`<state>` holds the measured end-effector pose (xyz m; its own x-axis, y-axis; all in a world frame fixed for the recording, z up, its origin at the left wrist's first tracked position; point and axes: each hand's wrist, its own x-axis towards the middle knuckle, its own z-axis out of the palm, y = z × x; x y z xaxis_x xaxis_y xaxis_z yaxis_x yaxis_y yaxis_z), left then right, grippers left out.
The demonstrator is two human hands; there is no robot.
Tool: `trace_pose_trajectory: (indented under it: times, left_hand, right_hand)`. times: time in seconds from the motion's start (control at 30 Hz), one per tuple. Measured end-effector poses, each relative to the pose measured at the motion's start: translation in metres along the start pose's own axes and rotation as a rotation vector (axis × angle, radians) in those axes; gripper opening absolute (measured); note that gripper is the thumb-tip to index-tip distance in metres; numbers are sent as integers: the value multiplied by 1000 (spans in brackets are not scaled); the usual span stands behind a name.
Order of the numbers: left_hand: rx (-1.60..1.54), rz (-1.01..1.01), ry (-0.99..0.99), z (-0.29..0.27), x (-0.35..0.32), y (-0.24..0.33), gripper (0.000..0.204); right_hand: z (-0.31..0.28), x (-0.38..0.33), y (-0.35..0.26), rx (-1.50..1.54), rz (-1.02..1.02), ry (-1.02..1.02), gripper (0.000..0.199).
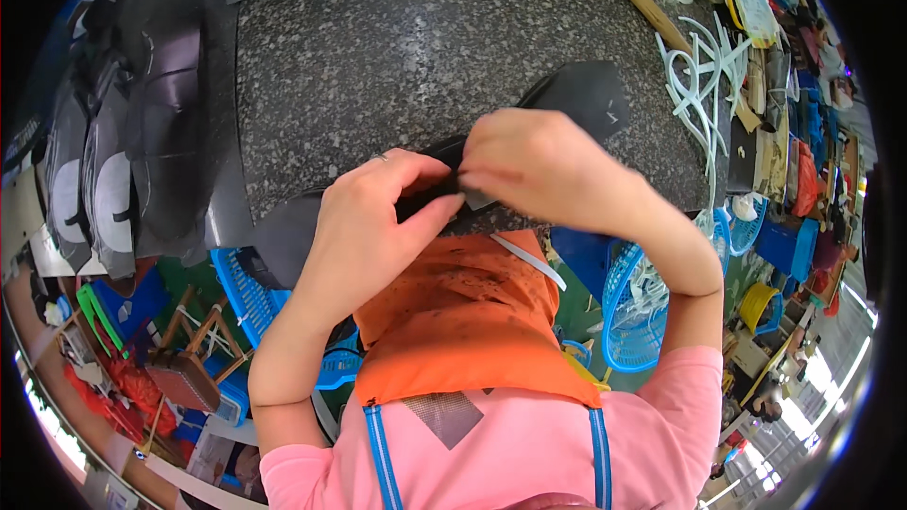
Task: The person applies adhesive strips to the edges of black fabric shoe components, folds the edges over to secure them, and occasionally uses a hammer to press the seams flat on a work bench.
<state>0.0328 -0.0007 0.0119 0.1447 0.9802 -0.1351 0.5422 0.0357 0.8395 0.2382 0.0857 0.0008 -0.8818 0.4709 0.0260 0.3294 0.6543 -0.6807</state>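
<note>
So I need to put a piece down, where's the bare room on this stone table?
Bare: the middle of the stone table, between the black stack and the white strips. Crowded: the near edge, where both hands work the black piece.

Both hands pinch a black leather piece [567,94] at the near edge of the speckled stone bench [397,47]: the left hand [373,217] grips from below, the right hand [539,165] from above. Stacked black pieces [142,142] lie along the bench's left edge.
</note>
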Motion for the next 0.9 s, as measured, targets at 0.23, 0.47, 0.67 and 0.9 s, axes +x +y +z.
trace_pose_trajectory:
  times: [0.23,0.47,0.67,0.9]
  left_hand:
    - [160,251,-121,9,-19,-13,34]
    - [131,159,-90,8,-5,-8,13]
    - [199,245,-50,11,-16,-7,18]
    - [484,422,29,21,-24,-12,26]
  right_hand:
    - [-5,-1,0,115,-89,-146,18]
    - [15,-28,-5,-192,-260,35,21]
    - [17,-30,-8,-320,-301,61,28]
    - [-5,-39,22,-45,-260,-43,29]
